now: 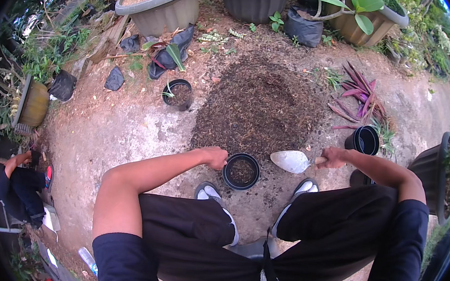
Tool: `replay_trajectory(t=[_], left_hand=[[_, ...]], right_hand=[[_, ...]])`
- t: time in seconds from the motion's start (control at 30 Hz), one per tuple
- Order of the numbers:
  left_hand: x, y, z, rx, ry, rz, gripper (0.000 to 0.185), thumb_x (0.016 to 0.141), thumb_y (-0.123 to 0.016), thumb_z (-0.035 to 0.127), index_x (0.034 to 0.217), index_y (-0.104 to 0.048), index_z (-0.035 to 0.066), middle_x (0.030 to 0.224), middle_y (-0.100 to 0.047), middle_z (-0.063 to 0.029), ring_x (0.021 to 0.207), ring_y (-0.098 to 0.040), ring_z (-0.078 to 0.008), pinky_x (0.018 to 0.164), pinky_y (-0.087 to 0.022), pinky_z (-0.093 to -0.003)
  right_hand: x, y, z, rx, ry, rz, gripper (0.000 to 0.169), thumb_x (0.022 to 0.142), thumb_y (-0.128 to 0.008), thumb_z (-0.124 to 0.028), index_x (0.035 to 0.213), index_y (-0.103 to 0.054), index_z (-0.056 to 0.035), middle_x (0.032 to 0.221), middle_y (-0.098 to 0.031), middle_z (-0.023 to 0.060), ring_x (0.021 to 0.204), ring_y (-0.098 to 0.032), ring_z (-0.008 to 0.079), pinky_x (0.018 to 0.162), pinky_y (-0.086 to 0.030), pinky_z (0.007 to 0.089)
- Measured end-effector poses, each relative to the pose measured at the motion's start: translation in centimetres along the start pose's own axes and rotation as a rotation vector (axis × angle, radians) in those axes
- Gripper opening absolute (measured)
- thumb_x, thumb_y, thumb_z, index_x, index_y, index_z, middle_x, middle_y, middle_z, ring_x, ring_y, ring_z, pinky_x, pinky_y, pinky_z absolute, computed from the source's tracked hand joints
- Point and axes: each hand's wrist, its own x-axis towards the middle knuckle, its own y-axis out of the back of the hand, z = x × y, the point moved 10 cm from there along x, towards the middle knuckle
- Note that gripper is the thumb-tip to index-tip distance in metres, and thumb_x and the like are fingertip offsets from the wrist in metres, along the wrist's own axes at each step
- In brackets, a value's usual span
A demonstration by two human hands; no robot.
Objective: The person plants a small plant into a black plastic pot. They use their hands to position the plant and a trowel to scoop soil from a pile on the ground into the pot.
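Between my feet and a mound of dark potting soil (260, 107) stands a round black plastic pot (226, 177) with some soil in it. My left hand (216, 158) grips this pot's left rim. In my right hand (334, 158) is the wooden handle of a garden trowel (290, 161), its pale blade pointing left, just off the mound's near edge. No load of soil shows on the blade. Beyond my left hand, another black pot (179, 95) holds soil and a small plant with pale narrow leaves.
Empty-looking black pots (363, 140) stand beside my right forearm, near cut purple-leaved plants (359, 92). Large planters (160, 12) line the back. Black plastic scraps (172, 52) lie at far left. A person (13, 189) sits at left; a plastic bottle (88, 260) lies nearby.
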Motion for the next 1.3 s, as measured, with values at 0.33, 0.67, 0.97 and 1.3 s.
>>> replay_trajectory(t=[0.33, 0.67, 0.97, 1.3], left_hand=[[1.3, 0.1, 0.2, 0.003, -0.074, 0.030, 0.028, 0.095, -0.052, 0.027, 0.091, -0.070, 0.005, 0.088, -0.071, -0.0135, 0.093, -0.067, -0.0337, 0.081, -0.050, -0.0447], [1.6, -0.3, -0.2, -0.054, -0.048, -0.010, 0.026, 0.090, -0.057, 0.028, 0.095, -0.072, 0.007, 0.097, -0.069, -0.0200, 0.099, -0.065, -0.0358, 0.084, -0.050, -0.0455], [1.7, -0.8, -0.7, -0.090, -0.054, -0.028, 0.024, 0.089, -0.058, 0.028, 0.092, -0.073, 0.009, 0.097, -0.070, -0.0183, 0.098, -0.066, -0.0339, 0.084, -0.050, -0.0442], [1.9, -1.2, -1.2, -0.086, -0.055, -0.016, 0.028, 0.092, -0.055, 0.029, 0.096, -0.072, 0.007, 0.100, -0.069, -0.0193, 0.101, -0.065, -0.0353, 0.086, -0.049, -0.0452]], right_hand=[[3.5, 1.0, -2.9, -0.049, 0.088, 0.202, 0.066, 0.086, -0.053, -0.063, 0.089, -0.067, 0.0016, 0.073, -0.068, 0.0191, 0.077, -0.070, 0.0320, 0.076, -0.055, 0.0423], [3.7, 0.8, -0.8, 0.069, -0.009, 0.186, 0.063, 0.083, -0.055, -0.065, 0.099, -0.070, -0.0061, 0.086, -0.069, 0.0193, 0.083, -0.069, 0.0333, 0.076, -0.054, 0.0425], [-0.6, 6.9, -0.3, 0.029, 0.056, 0.250, 0.067, 0.070, -0.068, -0.068, 0.090, -0.073, -0.0039, 0.076, -0.068, 0.0176, 0.076, -0.067, 0.0319, 0.070, -0.052, 0.0421], [-3.0, 13.0, -11.1, -0.124, 0.378, 0.247, 0.059, 0.072, -0.070, -0.062, 0.078, -0.072, -0.0034, 0.065, -0.066, 0.0144, 0.070, -0.066, 0.0332, 0.065, -0.051, 0.0438]])
